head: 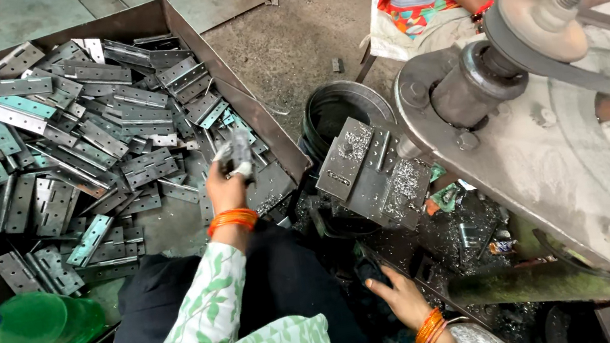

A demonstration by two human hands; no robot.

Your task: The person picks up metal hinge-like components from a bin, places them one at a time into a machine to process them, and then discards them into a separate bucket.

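Big rusty sheet-metal tray on the floor is packed with flat grey steel hinge plates, next to a grey belt-driven machine with a shavings-covered block. Left hand is clamped round one hinge plate over the tray's right edge; right hand rests on a dark lever, fingers curled, can't tell how tight.

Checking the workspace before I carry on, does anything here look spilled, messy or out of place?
Yes. Metal shavings lie scattered over the steel jig block and the floor below it. The hinge plates sit in a loose jumble in the tray. A green bottle lies on its side at the tray's near corner.
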